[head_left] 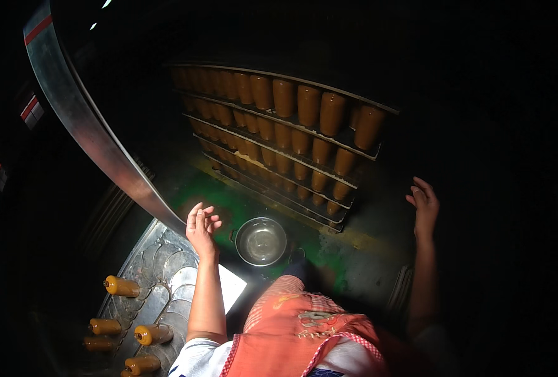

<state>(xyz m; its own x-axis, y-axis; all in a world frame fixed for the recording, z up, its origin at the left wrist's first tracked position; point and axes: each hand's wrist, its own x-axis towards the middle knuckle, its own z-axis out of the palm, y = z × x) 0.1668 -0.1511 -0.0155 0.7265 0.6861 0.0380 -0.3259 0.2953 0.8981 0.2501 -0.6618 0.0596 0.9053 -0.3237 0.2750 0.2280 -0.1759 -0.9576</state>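
Note:
My left hand [201,227] is raised beside the lower end of a tall metal post, its fingers loosely bent and apart with nothing in them. Out to the right, my right hand [425,204] hangs in the air, fingers spread slightly and holding nothing. Below the left forearm lies a metal worktop [155,267] marked with rounded shapes. Several glossy amber-brown cylinders [123,286] with knobbed ends stand on it. A round metal basin [261,242] with side handles sits on the floor between my hands, touched by neither.
Ahead stands a rack with several shelves [316,131] full of brown cylindrical vessels [333,114]. The shiny metal post [96,125] rises at the left. A white panel [233,286] adjoins the worktop. The floor [225,198] is partly green; deep shadow hides the right side.

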